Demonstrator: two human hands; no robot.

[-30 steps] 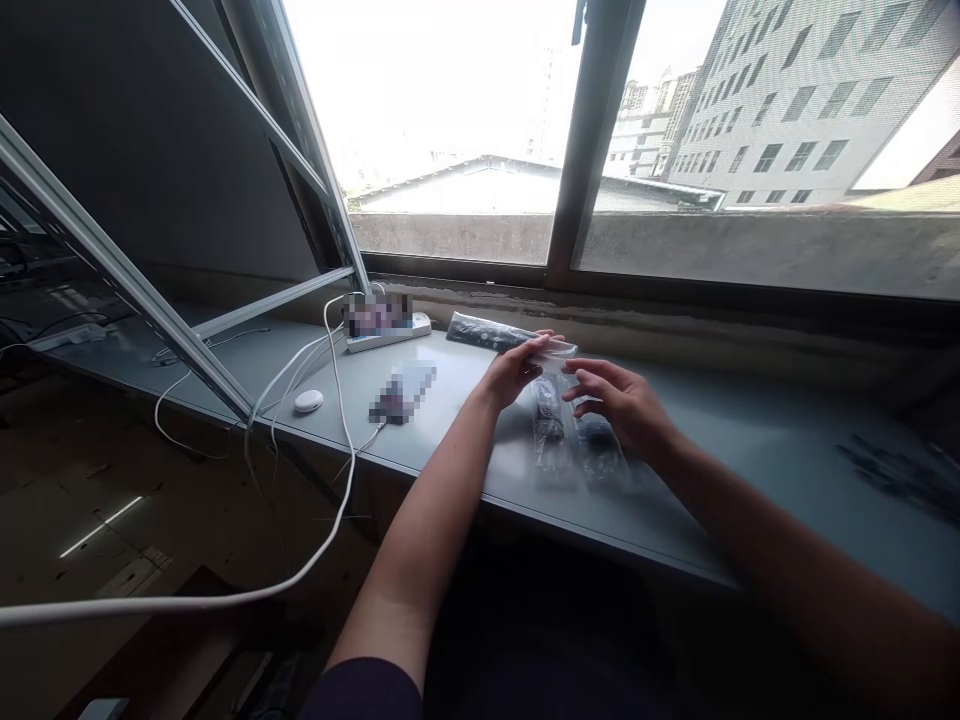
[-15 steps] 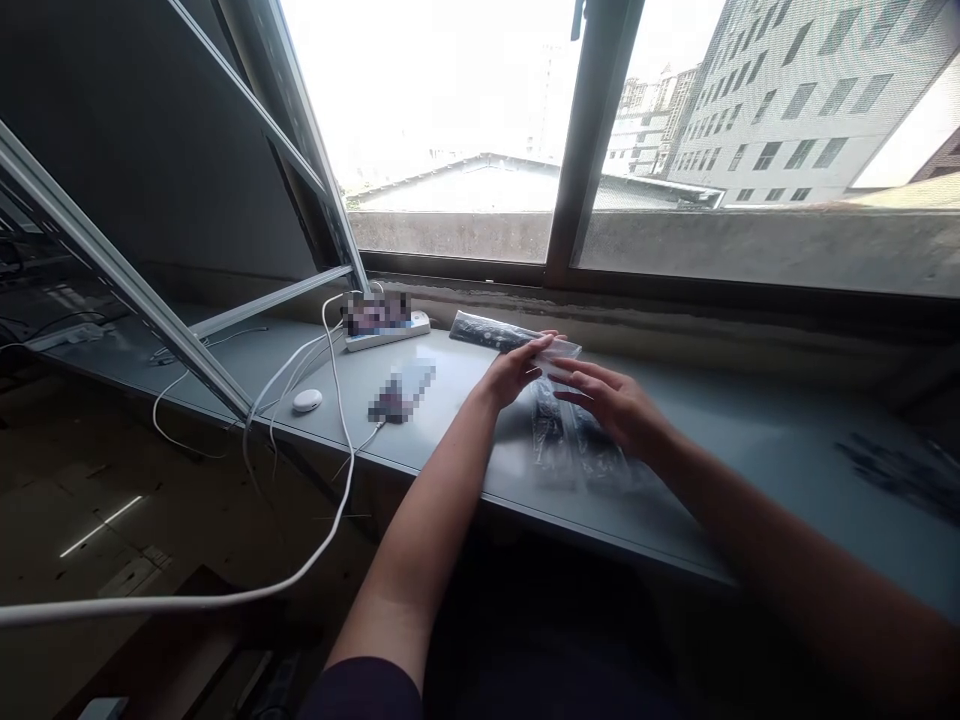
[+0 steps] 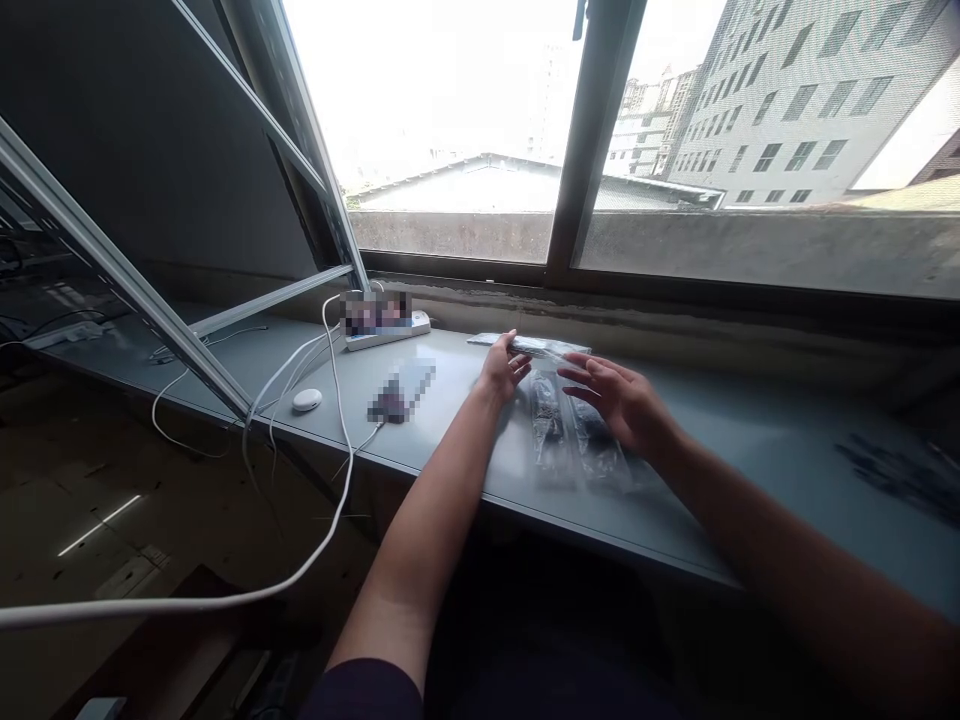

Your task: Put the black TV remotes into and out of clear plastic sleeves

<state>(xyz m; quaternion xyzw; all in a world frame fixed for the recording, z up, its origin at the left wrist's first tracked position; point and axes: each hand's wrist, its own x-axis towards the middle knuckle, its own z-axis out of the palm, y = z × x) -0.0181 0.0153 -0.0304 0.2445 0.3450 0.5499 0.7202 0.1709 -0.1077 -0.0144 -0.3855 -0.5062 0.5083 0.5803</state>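
A long clear plastic bag (image 3: 541, 346) hangs above the table, seen nearly edge-on, so its contents are hard to make out now. My left hand (image 3: 504, 370) grips its near side, thumb on top and the other fingers curled below. At the bag's right end, my right hand (image 3: 621, 402) pinches the plastic between thumb and forefinger, its remaining fingers loosely bent. Below lie two more clear bags with dark contents: one bag (image 3: 549, 425) under the gap between my hands, and another bag (image 3: 600, 445) partly covered by my right hand.
On the left are a white power strip (image 3: 397, 331), a blurred-out device (image 3: 401, 390) on a cable, a round white puck (image 3: 307, 400) and a looping white cable (image 3: 349, 440). A metal frame (image 3: 142, 300) slants across. Dark pieces (image 3: 900, 470) lie far right. The table's front edge (image 3: 570, 524) is near me.
The held bag has tipped from showing its dark, dotted face to nearly edge-on and shifted slightly right. My left hand has turned, thumb now uppermost; my right hand has moved slightly right.
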